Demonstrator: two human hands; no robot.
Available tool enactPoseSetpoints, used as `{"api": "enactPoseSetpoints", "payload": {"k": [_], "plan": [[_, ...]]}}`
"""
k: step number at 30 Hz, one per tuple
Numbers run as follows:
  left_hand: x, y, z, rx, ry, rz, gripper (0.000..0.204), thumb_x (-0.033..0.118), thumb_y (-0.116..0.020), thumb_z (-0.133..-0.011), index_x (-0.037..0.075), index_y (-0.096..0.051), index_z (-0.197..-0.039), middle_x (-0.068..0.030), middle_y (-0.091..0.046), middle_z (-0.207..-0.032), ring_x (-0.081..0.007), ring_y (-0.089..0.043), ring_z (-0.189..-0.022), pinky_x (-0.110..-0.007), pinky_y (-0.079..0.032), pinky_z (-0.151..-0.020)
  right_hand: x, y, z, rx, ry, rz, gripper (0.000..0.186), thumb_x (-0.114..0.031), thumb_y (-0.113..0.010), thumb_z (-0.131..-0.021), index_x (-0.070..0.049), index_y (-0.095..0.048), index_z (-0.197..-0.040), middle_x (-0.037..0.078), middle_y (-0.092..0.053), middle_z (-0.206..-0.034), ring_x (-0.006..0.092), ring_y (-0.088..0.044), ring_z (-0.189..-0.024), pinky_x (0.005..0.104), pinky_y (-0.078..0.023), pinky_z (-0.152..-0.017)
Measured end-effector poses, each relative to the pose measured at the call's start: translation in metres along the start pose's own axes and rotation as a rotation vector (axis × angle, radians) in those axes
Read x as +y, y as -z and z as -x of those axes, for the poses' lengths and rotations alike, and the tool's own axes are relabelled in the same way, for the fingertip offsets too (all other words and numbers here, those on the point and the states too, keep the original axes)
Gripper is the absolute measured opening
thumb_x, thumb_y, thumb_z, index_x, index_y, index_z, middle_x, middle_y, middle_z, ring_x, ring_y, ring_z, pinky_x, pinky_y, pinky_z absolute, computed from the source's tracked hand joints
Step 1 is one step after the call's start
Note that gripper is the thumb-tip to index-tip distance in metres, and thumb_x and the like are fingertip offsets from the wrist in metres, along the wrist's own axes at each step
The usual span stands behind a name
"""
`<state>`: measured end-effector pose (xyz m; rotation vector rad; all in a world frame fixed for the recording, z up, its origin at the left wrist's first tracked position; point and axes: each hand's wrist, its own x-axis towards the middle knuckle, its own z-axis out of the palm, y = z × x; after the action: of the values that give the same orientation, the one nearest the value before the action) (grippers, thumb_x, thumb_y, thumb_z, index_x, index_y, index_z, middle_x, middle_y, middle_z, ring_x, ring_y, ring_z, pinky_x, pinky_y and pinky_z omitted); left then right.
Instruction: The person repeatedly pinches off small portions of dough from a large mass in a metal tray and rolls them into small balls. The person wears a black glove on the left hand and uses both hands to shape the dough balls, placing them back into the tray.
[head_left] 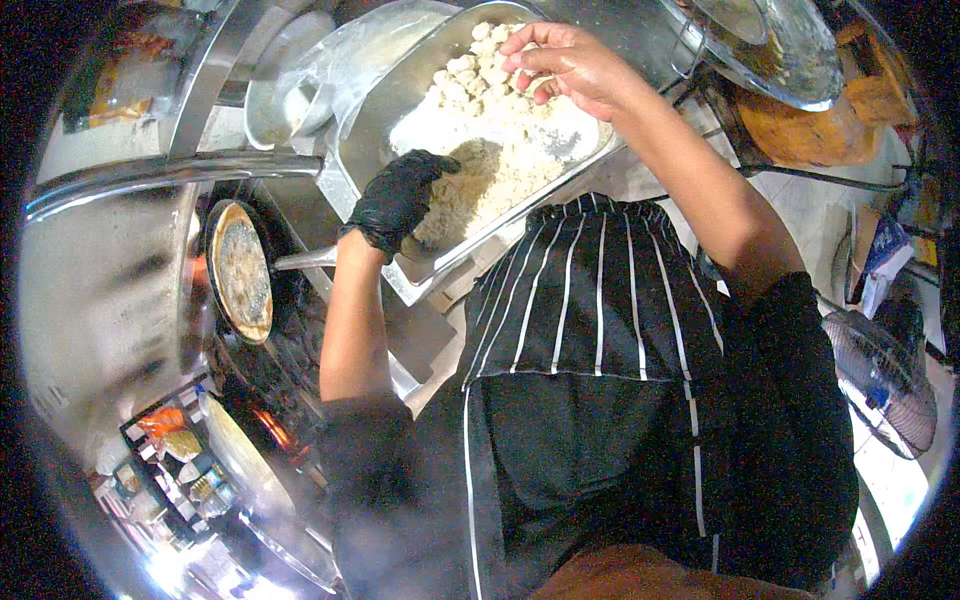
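A deep metal tray [352,140] holds white flour, a pale crumbly coating [497,190] and several coated pale chunks [462,82] at its far end. My left hand [395,203], in a black glove, reaches over the tray's left side to the crumbly coating. One of its fingers points right; the others are mostly hidden, and I see nothing held. Above the chunks is my right hand [572,75], bare, with its fingers apart and loosely bent. Nothing shows between them.
To the left, a pan [240,272] of bubbling oil sits on the stove, its handle pointing toward the tray. Orange glow [275,428] shows farther down the stove. Metal bowls [292,80] stand beyond the tray. At right are a large metal basin [775,60] and a fan [880,385].
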<state>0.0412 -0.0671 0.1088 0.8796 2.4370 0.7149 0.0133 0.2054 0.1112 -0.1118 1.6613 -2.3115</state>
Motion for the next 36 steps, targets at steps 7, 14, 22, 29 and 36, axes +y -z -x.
{"api": "enactPoseSetpoints", "payload": {"k": [7,14,22,29,36], "plan": [[-0.003,-0.013,0.005,0.479,-0.064,-0.143,0.035,-0.001,-0.041,-0.072,0.009,-0.058,-0.102,-0.0106,-0.053,-0.090,-0.0267,-0.049,-0.081,-0.035,-0.040,-0.079,0.010,-0.010,-0.028,0.162,-0.170,-0.086,0.032,-0.037,-0.050,-0.087,-0.013,-0.045,-0.066,-0.003,-0.042,-0.056,0.0053,-0.039,-0.044,0.0203,-0.029,-0.034],[-0.004,-0.026,-0.008,0.590,0.158,0.427,0.035,-0.008,-0.040,-0.070,0.006,-0.058,-0.097,-0.0075,-0.054,-0.102,-0.0157,-0.050,-0.082,-0.026,-0.045,-0.068,0.013,-0.032,-0.043,0.004,0.036,0.015,0.024,-0.031,-0.050,-0.087,-0.009,-0.050,-0.078,-0.003,-0.045,-0.059,0.0045,-0.044,-0.049,0.0202,-0.037,-0.040],[-0.013,-0.023,-0.029,0.314,0.098,0.154,0.021,0.007,-0.048,-0.076,0.004,-0.060,-0.093,-0.0166,-0.059,-0.088,-0.0294,-0.058,-0.079,-0.035,-0.046,-0.073,0.019,-0.033,-0.063,-0.040,0.030,0.332,0.034,-0.038,-0.054,-0.084,-0.004,-0.050,-0.081,0.004,-0.049,-0.058,0.0137,-0.047,-0.046,0.0284,-0.036,-0.041],[-0.032,-0.027,-0.050,0.120,0.276,-0.202,0.027,0.031,-0.056,-0.076,0.009,-0.061,-0.092,-0.0163,-0.060,-0.095,-0.0328,-0.057,-0.090,-0.041,-0.045,-0.079,0.026,-0.033,-0.083,0.011,0.197,1.273,0.034,-0.032,-0.052,-0.084,-0.009,-0.051,-0.108,0.019,-0.051,-0.109,0.0342,-0.050,-0.099,0.0458,-0.038,-0.084],[-0.029,-0.024,-0.045,0.138,0.216,-0.229,0.031,0.034,-0.062,-0.072,0.007,-0.060,-0.088,-0.0160,-0.059,-0.088,-0.0337,-0.056,-0.083,-0.041,-0.045,-0.073,0.026,-0.035,-0.048,0.118,0.512,1.363,0.049,-0.036,-0.059,-0.078,-0.011,-0.050,-0.119,0.017,-0.043,-0.124,0.0354,-0.042,-0.112,0.0442,-0.034,-0.093]]}}
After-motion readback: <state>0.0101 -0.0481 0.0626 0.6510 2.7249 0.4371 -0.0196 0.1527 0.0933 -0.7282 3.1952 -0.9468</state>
